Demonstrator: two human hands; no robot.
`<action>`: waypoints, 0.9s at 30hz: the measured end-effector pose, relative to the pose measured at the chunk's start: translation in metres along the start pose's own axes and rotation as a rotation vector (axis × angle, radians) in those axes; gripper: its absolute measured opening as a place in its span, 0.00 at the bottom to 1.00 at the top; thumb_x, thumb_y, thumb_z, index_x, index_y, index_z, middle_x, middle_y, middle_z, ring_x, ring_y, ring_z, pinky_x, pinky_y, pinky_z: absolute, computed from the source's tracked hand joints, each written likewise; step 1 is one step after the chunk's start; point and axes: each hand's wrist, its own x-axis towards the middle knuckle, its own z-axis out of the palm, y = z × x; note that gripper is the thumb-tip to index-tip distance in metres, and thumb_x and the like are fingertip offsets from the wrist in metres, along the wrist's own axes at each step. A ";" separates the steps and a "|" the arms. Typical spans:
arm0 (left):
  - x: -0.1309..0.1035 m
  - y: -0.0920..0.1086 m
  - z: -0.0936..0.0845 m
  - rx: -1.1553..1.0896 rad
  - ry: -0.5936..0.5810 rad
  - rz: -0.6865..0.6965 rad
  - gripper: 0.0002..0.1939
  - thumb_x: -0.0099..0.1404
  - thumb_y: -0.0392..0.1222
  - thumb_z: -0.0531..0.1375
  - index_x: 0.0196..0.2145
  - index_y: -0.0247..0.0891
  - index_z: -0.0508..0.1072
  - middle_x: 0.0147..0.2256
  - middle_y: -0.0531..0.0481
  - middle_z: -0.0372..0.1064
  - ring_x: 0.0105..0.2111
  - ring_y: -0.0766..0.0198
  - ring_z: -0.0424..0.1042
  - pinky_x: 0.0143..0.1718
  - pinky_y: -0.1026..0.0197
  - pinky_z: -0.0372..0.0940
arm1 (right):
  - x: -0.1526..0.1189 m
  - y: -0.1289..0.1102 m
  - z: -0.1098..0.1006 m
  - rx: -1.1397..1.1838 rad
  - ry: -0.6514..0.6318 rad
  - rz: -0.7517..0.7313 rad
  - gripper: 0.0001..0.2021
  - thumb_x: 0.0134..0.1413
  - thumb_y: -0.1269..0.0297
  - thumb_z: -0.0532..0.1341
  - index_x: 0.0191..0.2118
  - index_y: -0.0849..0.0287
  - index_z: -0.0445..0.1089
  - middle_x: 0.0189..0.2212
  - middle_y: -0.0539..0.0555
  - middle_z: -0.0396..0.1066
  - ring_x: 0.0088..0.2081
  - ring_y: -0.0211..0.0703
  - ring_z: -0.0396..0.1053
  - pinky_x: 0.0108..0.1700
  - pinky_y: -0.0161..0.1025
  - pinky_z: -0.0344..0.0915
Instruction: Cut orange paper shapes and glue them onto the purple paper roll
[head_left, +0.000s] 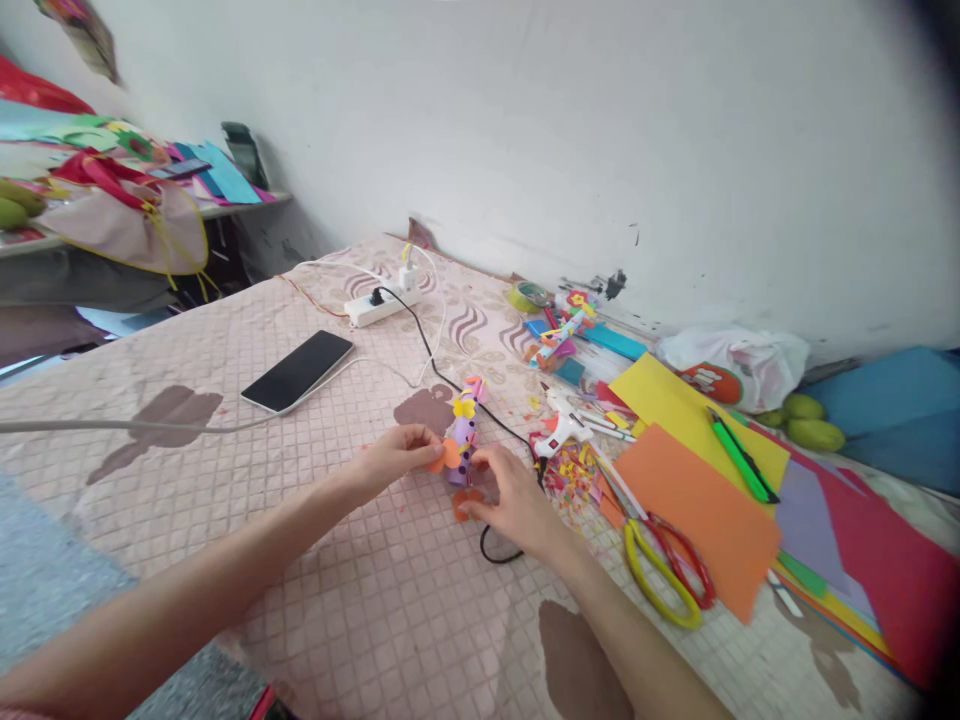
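Observation:
A small purple paper tube point(460, 440) with dark dots and a yellow paper flower point(465, 407) on it stands, slightly tilted, on the quilted tablecloth point(360, 560). On its left side, my left hand point(401, 455) pinches an orange paper cutout point(449, 455) against or just in front of the tube. From the right, my right hand point(521, 500) has its fingertips close to the tube; whether they touch it is unclear. Its thumb is at a second orange paper cutout point(466, 504) low by the tube's base, which it seems to grip.
A glue gun point(564, 428) lies right, beside paper scraps point(576, 475), scissors point(656, 570), coloured sheets point(697, 520) and a green cutter point(742, 455). A phone point(298, 372) lies left. A power strip point(382, 300) feeds a black cord running behind the tube. A decorated blue tube point(562, 338) lies farther back.

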 end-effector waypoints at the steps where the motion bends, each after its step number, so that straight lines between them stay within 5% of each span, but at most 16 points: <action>1: 0.000 0.000 0.000 -0.007 0.005 -0.001 0.13 0.54 0.50 0.58 0.26 0.35 0.67 0.24 0.52 0.67 0.27 0.65 0.66 0.29 0.63 0.58 | 0.001 0.001 0.004 -0.001 0.002 0.006 0.16 0.44 0.68 0.63 0.41 0.56 0.61 0.38 0.55 0.66 0.41 0.49 0.64 0.43 0.46 0.61; 11: 0.005 -0.007 0.010 -0.086 -0.011 -0.020 0.11 0.53 0.45 0.61 0.26 0.35 0.67 0.30 0.48 0.71 0.30 0.65 0.68 0.31 0.63 0.59 | 0.003 0.008 0.018 0.136 0.089 0.133 0.08 0.49 0.71 0.57 0.37 0.57 0.60 0.34 0.53 0.66 0.36 0.44 0.65 0.39 0.40 0.62; 19: 0.010 -0.004 0.016 -0.019 0.065 -0.057 0.12 0.51 0.46 0.62 0.25 0.35 0.66 0.23 0.52 0.69 0.25 0.67 0.68 0.27 0.65 0.59 | 0.003 0.008 0.020 0.129 0.100 0.132 0.07 0.50 0.70 0.57 0.37 0.57 0.59 0.33 0.52 0.65 0.35 0.43 0.65 0.38 0.39 0.61; 27: 0.016 -0.010 0.018 0.123 0.143 -0.024 0.17 0.50 0.50 0.62 0.30 0.36 0.63 0.27 0.49 0.71 0.28 0.63 0.71 0.26 0.64 0.62 | 0.002 0.012 0.023 0.105 0.119 0.087 0.08 0.49 0.73 0.55 0.37 0.57 0.59 0.33 0.52 0.65 0.35 0.43 0.65 0.37 0.40 0.62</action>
